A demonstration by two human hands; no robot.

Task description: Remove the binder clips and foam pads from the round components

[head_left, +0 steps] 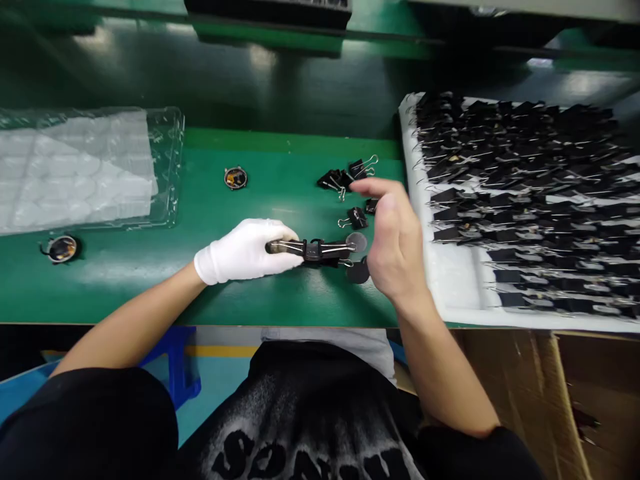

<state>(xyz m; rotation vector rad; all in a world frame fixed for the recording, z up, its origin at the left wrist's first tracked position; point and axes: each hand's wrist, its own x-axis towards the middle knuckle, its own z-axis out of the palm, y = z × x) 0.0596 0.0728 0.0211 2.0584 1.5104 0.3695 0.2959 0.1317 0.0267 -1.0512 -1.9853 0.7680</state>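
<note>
My left hand (250, 252), in a white glove, is closed on the left end of a dark assembly (314, 251) with black binder clips on it, low over the green bench. Two dark round discs (357, 242) stick out at its right end. Bare and raised, my right hand (395, 247) is beside those discs, its index finger bent toward several loose binder clips (357, 218) behind the assembly. Whether its fingers hold anything is hidden. A small round watch-like part (235, 178) lies on the bench, and another (63, 249) sits farther left.
On the right stands a white tray (455, 277) with rows of black binder clips. A clear plastic tray (167, 167) with white sheeting lies at the left. The green bench (280, 303) ends at its front edge near my body. A black box (270, 10) is at the back.
</note>
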